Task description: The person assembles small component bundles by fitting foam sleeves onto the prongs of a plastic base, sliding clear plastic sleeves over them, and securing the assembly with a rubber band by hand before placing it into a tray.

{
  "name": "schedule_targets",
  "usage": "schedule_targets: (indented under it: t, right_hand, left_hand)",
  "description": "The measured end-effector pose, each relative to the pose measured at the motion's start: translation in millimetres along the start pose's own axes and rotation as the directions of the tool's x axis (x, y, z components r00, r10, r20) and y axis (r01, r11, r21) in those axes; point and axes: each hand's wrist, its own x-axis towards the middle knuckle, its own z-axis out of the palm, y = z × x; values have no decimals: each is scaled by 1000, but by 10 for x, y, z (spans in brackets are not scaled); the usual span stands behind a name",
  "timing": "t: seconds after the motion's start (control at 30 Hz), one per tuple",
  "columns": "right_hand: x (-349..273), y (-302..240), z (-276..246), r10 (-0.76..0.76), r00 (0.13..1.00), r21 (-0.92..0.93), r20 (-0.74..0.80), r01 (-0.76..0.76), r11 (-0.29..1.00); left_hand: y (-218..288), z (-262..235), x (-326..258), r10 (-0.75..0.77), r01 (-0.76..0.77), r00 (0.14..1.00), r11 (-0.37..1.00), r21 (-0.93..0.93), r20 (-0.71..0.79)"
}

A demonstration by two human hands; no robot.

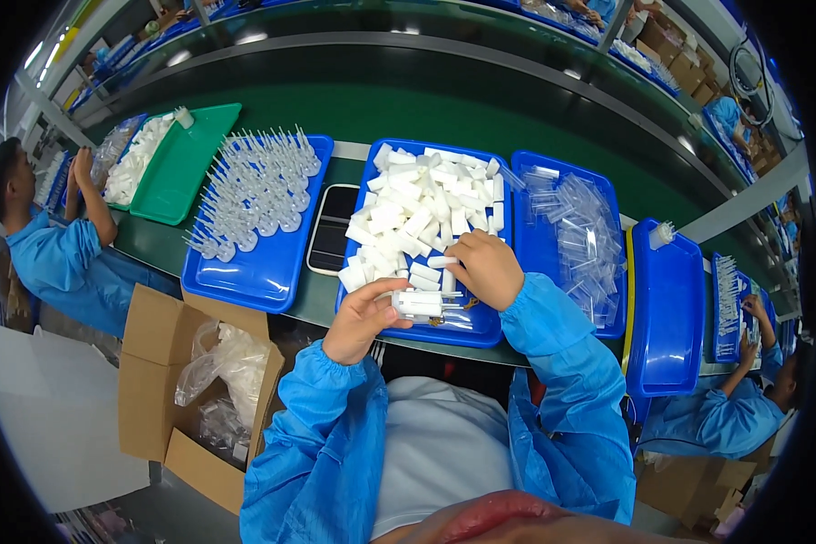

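My left hand (364,321) is closed round a clear plastic holder (417,306) that carries white blocks and has thin prongs toward its right end. Between the fingertips of my right hand (491,270) is a small white block (442,261), held just above and to the right of the holder. Both hands are over the near part of a blue tray (485,331) heaped with similar white blocks (417,204). A few thin yellowish bits lie at the tray's front, beside the holder's prongs.
Left of me, a blue tray (267,288) bears rows of clear pronged holders; a dark flat device (332,228) lies beside it. Rightward are a tray of clear plastic pieces (585,236) and a blue tray (666,335) with one holder. An open carton (150,363) stands lower left. Co-workers sit on both sides.
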Motion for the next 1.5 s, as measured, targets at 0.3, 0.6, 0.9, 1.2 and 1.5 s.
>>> schedule_targets:
  t: [0.3, 0.6, 0.9, 1.2, 1.5]
  right_hand:
    - [28, 45, -30, -69, 994, 58, -83, 74, 996]
    - [-54, 55, 42, -30, 998, -37, 60, 32, 999]
    - [-16, -11, -159, 159, 980, 113, 120, -173, 979]
    - [-60, -25, -109, 68, 997, 64, 28, -70, 996]
    - [-116, -38, -196, 251, 968, 212, 22, -250, 945]
  left_hand:
    - [-11, -33, 17, 29, -28, 999, 998, 50, -19]
    - [8, -40, 0, 6, -6, 1000, 1000, 20, -20]
    - [97, 2, 4, 0, 1, 998, 1000, 13, -59]
    - [68, -22, 3, -25, 25, 999, 1000, -2, -38]
    - [58, -42, -32, -2, 2, 1000, 1000, 3, -30]
